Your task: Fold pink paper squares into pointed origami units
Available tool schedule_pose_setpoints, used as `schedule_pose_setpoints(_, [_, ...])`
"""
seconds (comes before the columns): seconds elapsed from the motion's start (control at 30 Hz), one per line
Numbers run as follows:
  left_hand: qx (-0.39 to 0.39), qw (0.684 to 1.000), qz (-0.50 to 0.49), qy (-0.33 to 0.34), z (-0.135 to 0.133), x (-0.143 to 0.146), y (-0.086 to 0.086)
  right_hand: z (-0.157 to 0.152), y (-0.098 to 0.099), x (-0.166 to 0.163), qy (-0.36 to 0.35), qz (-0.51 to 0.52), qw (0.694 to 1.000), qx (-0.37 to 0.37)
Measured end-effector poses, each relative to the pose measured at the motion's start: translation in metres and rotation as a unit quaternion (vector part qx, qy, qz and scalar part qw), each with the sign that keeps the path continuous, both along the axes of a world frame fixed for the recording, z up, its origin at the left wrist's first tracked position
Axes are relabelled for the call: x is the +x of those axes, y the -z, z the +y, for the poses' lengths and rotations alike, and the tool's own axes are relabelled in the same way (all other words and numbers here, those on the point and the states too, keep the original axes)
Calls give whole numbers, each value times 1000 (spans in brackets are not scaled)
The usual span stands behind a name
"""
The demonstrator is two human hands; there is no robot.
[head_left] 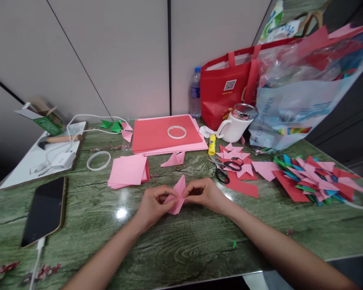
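Pink squares stacked left, likely for reach. My left hand pinches the folded pink paper, in from the table's front edge; right hand pinches its opposite side, probably to keep creases shut.

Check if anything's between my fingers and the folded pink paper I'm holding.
Nothing visible: left hand and right hand both pinch the paper directly, one at each side. The other pink fold lies beyond it, out of the way.
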State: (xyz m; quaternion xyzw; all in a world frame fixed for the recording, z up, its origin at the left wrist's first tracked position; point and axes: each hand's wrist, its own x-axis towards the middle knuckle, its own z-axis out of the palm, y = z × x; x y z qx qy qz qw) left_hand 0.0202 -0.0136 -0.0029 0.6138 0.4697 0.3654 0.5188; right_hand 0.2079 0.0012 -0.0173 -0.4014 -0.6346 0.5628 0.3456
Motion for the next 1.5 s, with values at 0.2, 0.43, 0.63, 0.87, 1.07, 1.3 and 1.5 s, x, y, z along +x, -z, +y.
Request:
schedule_pose_setpoints(0.2, [17, 1000, 4, 4, -3, 0, -2, 0, -2, 0, 3, 5, 1000, 2])
schedule_pose_setpoints(0.43, [15, 1000, -5, 17, -1, -1, -1, 0, 1, -3, 45, 59, 996, -49])
schedule_pose_setpoints(0.63, [37, 998, -13, 47, 0, -4, -9, 3, -2, -3, 53, 92, 992, -67])
schedule_pose_setpoints(0.87, [-62, 993, -96, -24, -5, 4, 3, -3, -1, -10, 43, 82, 992, -82])
schedule_pose_setpoints(1.07, [-112, 992, -55, 13, -5, 5, -2, -4, -1, -10, 29, 74, 991, -107])
schedule_pose_setpoints(1.3, [-150, 983, -100, 42, -3, 2, -5, 1, -3, -4, -6, 104, 985, -141])
schedule_pose_setpoints(1.5, [-181, 972, -148, 36, -2, 4, -10, 2, 2, -1, -6, 133, 977, -168])
